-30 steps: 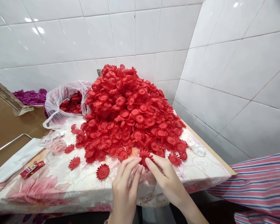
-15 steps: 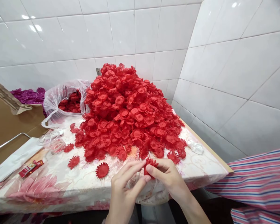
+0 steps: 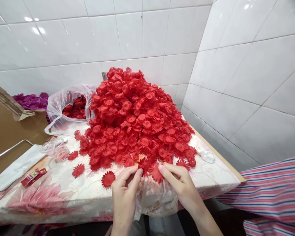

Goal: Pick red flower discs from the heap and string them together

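Observation:
At the table's front edge, my left hand (image 3: 126, 191) pinches a darker red artificial flower piece (image 3: 144, 166) between thumb and fingers. Just right of it, a second red artificial flower piece (image 3: 156, 173) is held by its right side in my right hand (image 3: 183, 184). The two pieces are close together; whether they touch I cannot tell. Behind both hands rises a large heap of red flower pieces (image 3: 137, 114). One loose dark red flower piece (image 3: 108, 179) lies flat on the tablecloth, left of my left hand.
A clear plastic bag (image 3: 56, 108) with dark red pieces stands left of the heap. Purple flower pieces (image 3: 30, 101) lie behind a cardboard box (image 3: 14, 131). A red wrapper (image 3: 33, 177) rests on the floral tablecloth (image 3: 71, 196). White tiled walls close off the back and right.
My hands have moved apart. Earlier they were together around red flower material; now each holds a separate flower piece, the left hand having shifted left.

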`<state>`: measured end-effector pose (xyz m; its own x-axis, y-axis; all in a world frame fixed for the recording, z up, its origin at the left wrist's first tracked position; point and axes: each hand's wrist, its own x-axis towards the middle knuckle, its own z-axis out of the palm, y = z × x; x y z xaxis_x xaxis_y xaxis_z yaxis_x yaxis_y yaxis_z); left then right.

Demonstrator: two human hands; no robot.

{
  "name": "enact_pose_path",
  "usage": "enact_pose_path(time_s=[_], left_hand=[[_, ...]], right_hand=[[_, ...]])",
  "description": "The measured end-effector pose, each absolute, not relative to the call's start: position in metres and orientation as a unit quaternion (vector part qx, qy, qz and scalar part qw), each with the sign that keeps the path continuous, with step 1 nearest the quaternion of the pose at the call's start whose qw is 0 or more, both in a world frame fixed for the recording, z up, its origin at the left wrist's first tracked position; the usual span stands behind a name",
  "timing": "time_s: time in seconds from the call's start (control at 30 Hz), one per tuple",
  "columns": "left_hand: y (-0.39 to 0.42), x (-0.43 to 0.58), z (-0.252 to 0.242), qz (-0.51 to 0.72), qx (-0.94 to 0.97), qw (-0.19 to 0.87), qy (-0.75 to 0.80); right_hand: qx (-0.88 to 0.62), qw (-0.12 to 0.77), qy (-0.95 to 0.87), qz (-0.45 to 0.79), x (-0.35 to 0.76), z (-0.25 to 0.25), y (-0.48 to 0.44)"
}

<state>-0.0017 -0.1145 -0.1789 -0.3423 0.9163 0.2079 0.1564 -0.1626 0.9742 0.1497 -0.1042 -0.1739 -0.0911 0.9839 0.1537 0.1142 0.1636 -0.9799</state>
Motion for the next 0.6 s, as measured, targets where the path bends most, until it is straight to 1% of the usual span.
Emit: enact_pose_path(time_s=[0.1,0.13,0.17,0.2,0.27,0.3,0.33,0.37,0.4,0.43,0.5,0.53,0.6], left_hand=[[-0.112,-0.005,-0.182,0.61,0.452,0.302,0.576],[-0.112,-0.006,-0.183,0.613,0.448,0.3,0.578],[-0.111,-0.007,-0.184,0.613,0.451,0.297,0.577],[-0.111,-0.008,-0.185,0.611,0.462,0.292,0.573],[-0.111,-0.006,-0.187,0.604,0.503,0.263,0.56],[-0.112,-0.004,-0.188,0.599,0.53,0.237,0.551],[-0.112,-0.002,-0.189,0.594,0.559,0.205,0.54],[-0.113,0.001,-0.191,0.59,0.587,0.168,0.528],[-0.114,0.004,-0.193,0.588,0.611,0.13,0.514],[-0.114,0.007,-0.195,0.587,0.632,0.095,0.496],[-0.115,0.014,-0.2,0.593,0.66,0.042,0.459],[-0.116,0.016,-0.202,0.595,0.671,0.025,0.442],[-0.117,0.02,-0.205,0.593,0.686,0.024,0.42]], right_hand=[[-0.551,0.53,-0.569,0.303,0.168,-0.173,-0.093],[-0.59,0.523,-0.567,0.237,0.175,-0.172,-0.088],[-0.633,0.495,-0.573,0.164,0.183,-0.171,-0.084],[-0.677,0.448,-0.575,0.099,0.189,-0.169,-0.08],[-0.745,0.365,-0.559,0.003,0.197,-0.164,-0.077],[-0.763,0.349,-0.544,-0.025,0.198,-0.161,-0.078],[-0.762,0.355,-0.54,-0.035,0.196,-0.158,-0.081],[-0.745,0.375,-0.551,-0.024,0.192,-0.155,-0.085],[-0.707,0.399,-0.583,0.012,0.186,-0.152,-0.091],[-0.646,0.41,-0.638,0.085,0.178,-0.15,-0.096],[-0.523,0.375,-0.722,0.254,0.163,-0.149,-0.105],[-0.492,0.369,-0.733,0.292,0.157,-0.15,-0.108],[-0.469,0.391,-0.727,0.314,0.149,-0.154,-0.109]])
